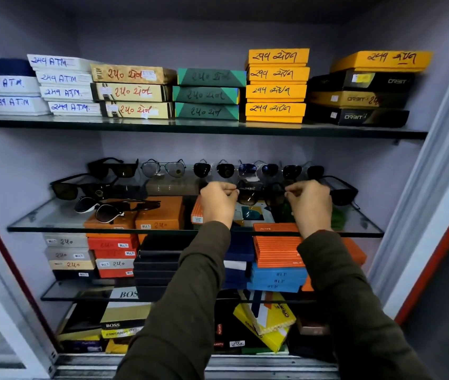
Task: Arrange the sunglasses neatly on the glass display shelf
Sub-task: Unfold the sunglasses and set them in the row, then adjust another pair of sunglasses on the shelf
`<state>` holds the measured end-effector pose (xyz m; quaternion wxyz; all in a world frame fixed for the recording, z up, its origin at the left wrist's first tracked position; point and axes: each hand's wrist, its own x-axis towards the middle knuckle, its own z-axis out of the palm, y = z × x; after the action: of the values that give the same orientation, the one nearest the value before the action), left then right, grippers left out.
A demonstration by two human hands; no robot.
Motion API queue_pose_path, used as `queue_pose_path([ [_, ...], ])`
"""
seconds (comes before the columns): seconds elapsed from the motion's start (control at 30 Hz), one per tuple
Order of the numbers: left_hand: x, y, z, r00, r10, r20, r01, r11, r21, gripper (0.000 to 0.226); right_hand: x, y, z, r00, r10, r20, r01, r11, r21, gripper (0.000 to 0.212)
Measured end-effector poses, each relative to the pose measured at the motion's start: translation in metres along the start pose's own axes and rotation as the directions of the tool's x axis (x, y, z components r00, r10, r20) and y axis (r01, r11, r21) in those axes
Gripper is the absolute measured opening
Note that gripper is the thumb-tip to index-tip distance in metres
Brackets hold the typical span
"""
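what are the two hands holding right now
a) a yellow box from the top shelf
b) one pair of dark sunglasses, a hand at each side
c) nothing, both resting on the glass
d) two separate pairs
b: the left hand and right hand pinch opposite ends of one pair of dark sunglasses above the glass shelf.

Both arms wear long dark olive-brown sleeves (187, 297), creased, ending at the wrists.

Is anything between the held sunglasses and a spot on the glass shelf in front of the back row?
Nothing visible. Both the left hand and right hand pinch the brown-lens sunglasses at the sides, over the glass shelf. The back row stands behind; a black pair lies close on the right.
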<state>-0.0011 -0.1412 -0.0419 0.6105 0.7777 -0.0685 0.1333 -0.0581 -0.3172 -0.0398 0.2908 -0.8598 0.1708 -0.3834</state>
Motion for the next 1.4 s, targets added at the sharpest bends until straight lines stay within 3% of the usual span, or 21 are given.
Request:
queue_pose_path([
  [0.13, -0.008, 0.006, -0.006, 0.998, 0.066, 0.005, -0.067, 0.992, 0.104, 0.030, -0.003, -0.002, -0.003, 1.000, -0.004, -0.011, 0.004, 1.000, 0.030, 0.018],
  [0.3, -0.015, 0.004, -0.033, 0.989, 0.147, -0.036, -0.143, 0.986, 0.091, 0.035, -0.018, -0.026, -0.005, 1.000, 0.017, 0.004, -0.017, 0.963, 0.270, 0.022],
  [0.4, -0.015, 0.001, -0.065, 0.977, 0.189, -0.099, -0.177, 0.976, 0.126, 0.031, -0.032, -0.056, 0.006, 0.993, 0.006, 0.121, -0.056, 0.908, 0.414, 0.015],
  [0.53, -0.010, -0.008, -0.121, 0.959, 0.211, -0.191, -0.177, 0.968, 0.177, 0.023, -0.048, -0.100, 0.036, 0.946, -0.022, 0.323, -0.145, 0.862, 0.485, 0.015],
  [0.77, 0.008, -0.023, -0.218, 0.938, 0.201, -0.282, -0.052, 0.886, 0.461, 0.010, -0.069, -0.160, 0.086, 0.863, -0.126, 0.489, -0.125, 0.884, 0.450, 0.021],
  [0.9, 0.026, -0.026, -0.245, 0.972, 0.128, -0.196, 0.066, 0.653, 0.754, 0.009, -0.074, -0.185, 0.105, 0.827, -0.196, 0.527, -0.041, 0.914, 0.404, 0.020],
  [1.07, 0.043, -0.021, -0.249, 1.000, 0.003, -0.028, 0.024, 0.432, 0.902, 0.018, -0.074, -0.203, 0.126, 0.791, -0.272, 0.548, 0.130, 0.950, 0.284, 0.023],
  [1.23, 0.059, -0.025, -0.249, 1.000, -0.023, 0.011, -0.001, 0.395, 0.919, 0.025, -0.071, -0.203, 0.138, 0.797, -0.270, 0.540, 0.197, 0.962, 0.190, 0.018],
  [1.4, 0.059, -0.025, -0.247, 1.000, -0.003, 0.000, 0.002, 0.412, 0.911, 0.029, -0.072, -0.199, 0.139, 0.809, -0.300, 0.506, 0.221, 0.952, 0.210, 0.015],
])
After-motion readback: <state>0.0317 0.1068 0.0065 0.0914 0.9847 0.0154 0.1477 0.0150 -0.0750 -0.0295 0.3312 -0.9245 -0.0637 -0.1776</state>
